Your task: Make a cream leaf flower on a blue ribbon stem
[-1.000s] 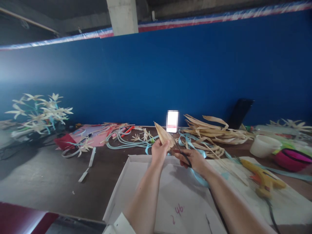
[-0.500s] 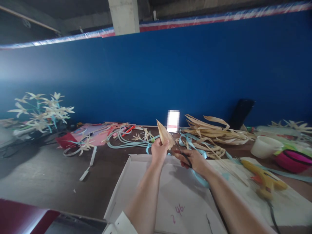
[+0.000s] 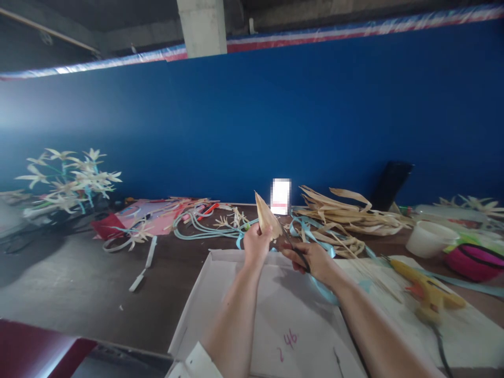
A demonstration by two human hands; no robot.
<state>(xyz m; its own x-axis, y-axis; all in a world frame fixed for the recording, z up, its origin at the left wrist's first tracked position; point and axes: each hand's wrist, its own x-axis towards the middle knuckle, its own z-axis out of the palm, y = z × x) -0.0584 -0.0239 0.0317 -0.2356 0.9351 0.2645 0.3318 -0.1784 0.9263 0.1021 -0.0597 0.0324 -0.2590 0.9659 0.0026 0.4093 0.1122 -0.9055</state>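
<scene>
A folded piece of dried corn husk (image 3: pixel 266 211), pale tan and tapering to a point at the top, is pinched in my left hand (image 3: pixel 256 244). My right hand (image 3: pixel 311 258) grips a pair of dark-handled scissors (image 3: pixel 302 259), whose blades reach up to the husk's lower right edge. Whether the blades are parted is hard to see. Both hands are above the far edge of a white cardboard box lid (image 3: pixel 236 315) marked with purple writing. A light blue ribbon (image 3: pixel 325 290) hangs below my right hand.
A heap of dried husks (image 3: pixel 346 212) lies behind my right hand. Rightward are a yellow glue gun (image 3: pixel 427 289), a white cup (image 3: pixel 429 239) and a pink pouch (image 3: pixel 474 261). Pale blue tubes (image 3: pixel 192 231) lie at centre-left; husk flowers (image 3: pixel 74 181) stand far left.
Hardly anything differs: the whole view has shifted very slightly. Both hands keep their hold on the husk and scissors in nearly the same place.
</scene>
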